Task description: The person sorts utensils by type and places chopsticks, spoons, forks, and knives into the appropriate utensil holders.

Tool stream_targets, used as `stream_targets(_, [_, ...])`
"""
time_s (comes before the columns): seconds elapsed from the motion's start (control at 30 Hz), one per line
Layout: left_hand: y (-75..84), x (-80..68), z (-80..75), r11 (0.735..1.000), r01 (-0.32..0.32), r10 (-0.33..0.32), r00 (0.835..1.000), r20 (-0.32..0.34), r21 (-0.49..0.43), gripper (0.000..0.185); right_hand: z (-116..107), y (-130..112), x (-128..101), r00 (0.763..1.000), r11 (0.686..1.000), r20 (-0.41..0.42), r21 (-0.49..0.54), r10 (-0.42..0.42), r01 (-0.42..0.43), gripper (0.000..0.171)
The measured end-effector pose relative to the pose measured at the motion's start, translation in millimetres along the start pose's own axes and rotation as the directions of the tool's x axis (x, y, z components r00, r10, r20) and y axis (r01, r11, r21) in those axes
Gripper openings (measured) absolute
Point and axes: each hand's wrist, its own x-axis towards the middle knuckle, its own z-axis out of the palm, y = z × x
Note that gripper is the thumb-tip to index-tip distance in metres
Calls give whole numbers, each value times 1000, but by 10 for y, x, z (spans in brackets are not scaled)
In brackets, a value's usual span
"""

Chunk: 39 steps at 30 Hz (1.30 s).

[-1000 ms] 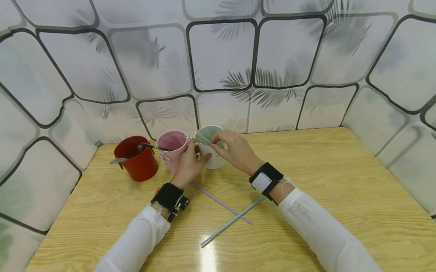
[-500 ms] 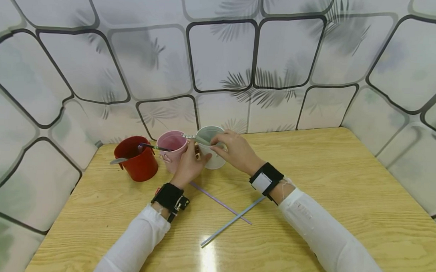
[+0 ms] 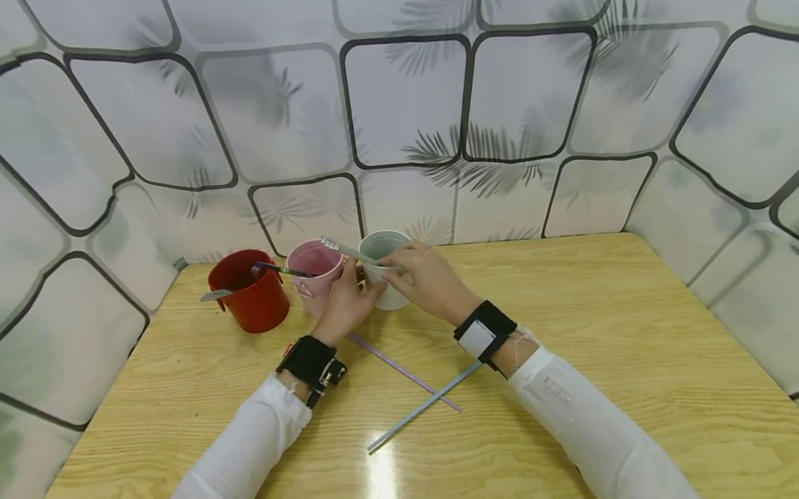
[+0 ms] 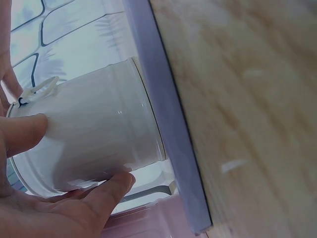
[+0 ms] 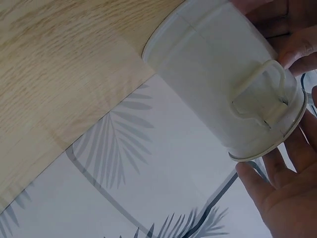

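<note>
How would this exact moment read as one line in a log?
left hand: grips white cup | right hand: pinches toothbrush over cup | table: two straws

The worktop (image 3: pixel 634 346) is light wood with a plain grain and a glossy patch of glare near its front edge. Three small buckets stand in a row toward its back left: a red bucket (image 3: pixel 252 299) at the left, a pink bucket (image 3: pixel 313 272) beside it, and a white bucket (image 3: pixel 387 278) just right of that. Nearer the front, a purple straw (image 3: pixel 402 371) and a grey-blue straw (image 3: pixel 423 406) lie flat on the wood, crossing near their right ends.
</note>
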Motion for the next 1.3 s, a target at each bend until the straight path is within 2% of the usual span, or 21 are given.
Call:
stream_targets(0.17, [20,11,-6,999,39,-39,999,6,17,71,15,-6,2,1000,999,10,-35,-22,22,28])
stream_targets(0.37, [18,11,-7,999,34,-34,999,4,12,72,3,-16,19,1000,999,9,-33,-27,27,30])
stream_targets(0.53, [3,9,-7,1000,26,-26,1000,5,-3,70,-56,-76,16,998,999,-58,23,-36,37,30])
stream_targets(0.77, [12,2,-17,1000,20,-19,1000,13,-15,70,-228,-280,-26,990,988,-132,134,-58,76,23])
stream_targets(1.0, [8,-2,-20,1000,-10,10,1000,-5,0,66,-387,-471,-176,990,977,-76,166,-120,131,14])
stream_targets(1.2, [9,-2,-10,1000,13,-13,1000,0,-8,69,-432,-556,-320,988,972,-50,175,-148,155,11])
stream_targets(1.3, [-3,4,-2,1000,5,-5,1000,-11,3,68,-429,-584,-390,982,969,-46,161,-182,187,9])
